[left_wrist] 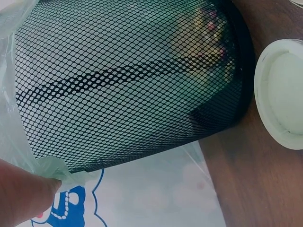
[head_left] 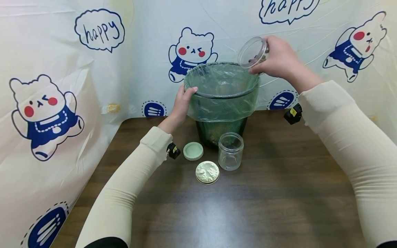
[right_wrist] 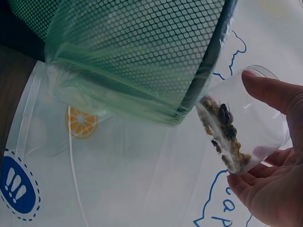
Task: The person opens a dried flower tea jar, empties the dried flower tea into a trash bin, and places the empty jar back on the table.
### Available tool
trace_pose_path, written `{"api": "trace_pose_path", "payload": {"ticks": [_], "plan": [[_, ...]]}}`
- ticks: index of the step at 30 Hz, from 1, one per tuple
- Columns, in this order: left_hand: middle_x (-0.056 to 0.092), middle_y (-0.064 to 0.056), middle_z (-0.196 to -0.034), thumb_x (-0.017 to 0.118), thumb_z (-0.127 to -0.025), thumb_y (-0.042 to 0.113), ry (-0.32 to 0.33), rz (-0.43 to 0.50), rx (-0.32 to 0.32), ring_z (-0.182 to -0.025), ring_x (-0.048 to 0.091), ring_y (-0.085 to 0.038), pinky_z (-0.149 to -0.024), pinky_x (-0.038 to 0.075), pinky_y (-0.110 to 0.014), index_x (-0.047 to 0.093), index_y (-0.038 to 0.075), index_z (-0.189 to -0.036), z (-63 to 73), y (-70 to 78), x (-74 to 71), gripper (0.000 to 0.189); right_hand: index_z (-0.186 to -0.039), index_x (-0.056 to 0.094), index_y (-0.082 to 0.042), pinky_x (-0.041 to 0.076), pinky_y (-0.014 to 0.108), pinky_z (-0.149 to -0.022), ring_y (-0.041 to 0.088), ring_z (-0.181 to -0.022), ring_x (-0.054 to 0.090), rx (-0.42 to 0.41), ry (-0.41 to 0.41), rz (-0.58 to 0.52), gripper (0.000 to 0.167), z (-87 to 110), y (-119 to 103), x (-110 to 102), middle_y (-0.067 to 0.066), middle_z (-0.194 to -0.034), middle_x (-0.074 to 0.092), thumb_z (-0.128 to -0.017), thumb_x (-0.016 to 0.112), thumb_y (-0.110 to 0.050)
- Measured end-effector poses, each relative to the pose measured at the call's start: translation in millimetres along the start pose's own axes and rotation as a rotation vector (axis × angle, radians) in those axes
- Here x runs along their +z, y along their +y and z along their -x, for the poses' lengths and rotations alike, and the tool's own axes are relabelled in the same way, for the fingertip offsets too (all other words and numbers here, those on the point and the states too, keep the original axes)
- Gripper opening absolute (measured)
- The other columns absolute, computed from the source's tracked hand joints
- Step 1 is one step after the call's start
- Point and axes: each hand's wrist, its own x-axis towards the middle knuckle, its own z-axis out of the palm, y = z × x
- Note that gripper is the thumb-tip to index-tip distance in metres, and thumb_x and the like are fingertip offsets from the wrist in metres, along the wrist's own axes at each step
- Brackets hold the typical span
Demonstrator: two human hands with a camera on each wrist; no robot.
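Observation:
My right hand [head_left: 279, 58] grips a clear jar [head_left: 252, 51], tilted at the right rim of a dark mesh wastebasket [left_wrist: 109, 118]. In the right wrist view, small dried pieces [right_wrist: 227, 130], brown and dark, lie inside the tilted jar along its lower side. A translucent green bag [head_left: 221, 110] lines the wastebasket and folds down over its outside. On the left, my left hand [head_left: 182, 101] holds the rim through the bag, thumb on top; its other fingers are mostly hidden. Some colourful contents show blurred through the mesh near the base.
In front of the wastebasket stands a second clear jar [head_left: 231, 155], without a lid. Beside it on the brown table [head_left: 263, 206] lie a pale green lid [head_left: 193, 151] and a shiny metallic lid [head_left: 207, 172]. A cartoon-printed cloth [head_left: 149, 41] hangs behind.

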Motion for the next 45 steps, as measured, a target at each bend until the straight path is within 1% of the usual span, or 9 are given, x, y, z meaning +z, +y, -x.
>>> {"api": "trace_pose_path", "payload": {"ticks": [6,9,13,17,22,26,31,36,45], "plan": [[0.046,-0.008,-0.122,0.051,-0.093,0.033,0.006,-0.022,-0.005,-0.103,0.046,-0.018,-0.093,0.036,-0.032,0.031,0.005,-0.147,1.1,-1.5,0.6,0.064,-0.149,0.029,0.000,0.032,0.052,-0.106,0.038,-0.131,0.037,-0.047,0.018,0.037,0.093,-3.1,0,7,0.020,-0.145,0.038,-0.077,0.083,-0.022],[0.045,-0.008,-0.122,0.051,-0.093,0.034,0.014,-0.036,-0.007,-0.104,0.045,-0.017,-0.094,0.035,-0.032,0.032,0.005,-0.146,1.3,-2.7,0.6,0.063,-0.148,0.030,0.002,0.032,0.051,-0.106,0.039,-0.130,0.038,-0.092,0.024,0.089,0.092,-5.4,-1,11,0.022,-0.144,0.038,-0.076,0.084,-0.017],[0.045,-0.008,-0.125,0.050,-0.093,0.034,0.026,-0.048,-0.010,-0.105,0.045,-0.018,-0.094,0.035,-0.033,0.031,0.006,-0.146,2.4,-3.6,0.8,0.064,-0.149,0.026,0.004,0.028,0.052,-0.109,0.040,-0.134,0.032,-0.136,0.034,0.172,0.094,-5.7,-2,14,0.025,-0.147,0.033,-0.076,0.083,-0.014],[0.044,-0.008,-0.129,0.050,-0.093,0.036,0.035,-0.058,-0.021,-0.108,0.044,-0.017,-0.096,0.034,-0.033,0.029,0.007,-0.148,4.3,-2.7,1.6,0.066,-0.151,0.021,0.004,0.025,0.053,-0.109,0.042,-0.136,0.028,-0.140,0.036,0.212,0.098,-5.2,-4,16,0.026,-0.150,0.029,-0.077,0.083,-0.015],[0.043,-0.009,-0.130,0.050,-0.093,0.036,0.035,-0.055,-0.012,-0.109,0.043,-0.018,-0.096,0.034,-0.034,0.030,0.007,-0.147,4.3,-1.7,2.5,0.065,-0.151,0.019,0.003,0.025,0.052,-0.110,0.042,-0.138,0.025,-0.161,0.037,0.255,0.097,-5.6,-4,19,0.026,-0.152,0.026,-0.078,0.081,-0.012],[0.042,-0.009,-0.132,0.049,-0.093,0.034,0.042,-0.055,-0.019,-0.111,0.042,-0.018,-0.098,0.033,-0.035,0.029,0.007,-0.147,4.3,-1.5,2.5,0.064,-0.150,0.021,0.005,0.023,0.050,-0.111,0.043,-0.138,0.024,-0.214,0.051,0.302,0.094,-5.3,-4,21,0.027,-0.151,0.027,-0.077,0.080,-0.008],[0.042,-0.009,-0.134,0.048,-0.093,0.035,0.044,-0.059,-0.025,-0.113,0.041,-0.018,-0.099,0.032,-0.035,0.028,0.007,-0.148,5.0,-0.8,2.2,0.064,-0.147,0.026,0.007,0.021,0.049,-0.112,0.043,-0.136,0.028,-0.286,0.079,0.350,0.091,-5.1,-5,22,0.028,-0.148,0.031,-0.074,0.080,-0.003],[0.044,-0.009,-0.128,0.049,-0.092,0.036,0.045,-0.051,-0.003,-0.108,0.044,-0.018,-0.096,0.034,-0.034,0.030,0.005,-0.146,5.1,0.0,2.9,0.065,-0.145,0.027,0.009,0.020,0.048,-0.113,0.045,-0.134,0.029,-0.341,0.085,0.401,0.091,-6.2,-5,22,0.030,-0.146,0.033,-0.072,0.081,-0.001],[0.046,-0.008,-0.117,0.049,-0.092,0.033,0.038,-0.034,0.021,-0.101,0.045,-0.017,-0.091,0.036,-0.031,0.033,0.001,-0.143,5.3,0.9,3.1,0.063,-0.141,0.030,0.013,0.024,0.049,-0.111,0.047,-0.129,0.035,-0.417,0.101,0.463,0.086,-6.2,-7,25,0.032,-0.140,0.037,-0.072,0.080,0.000]]}}
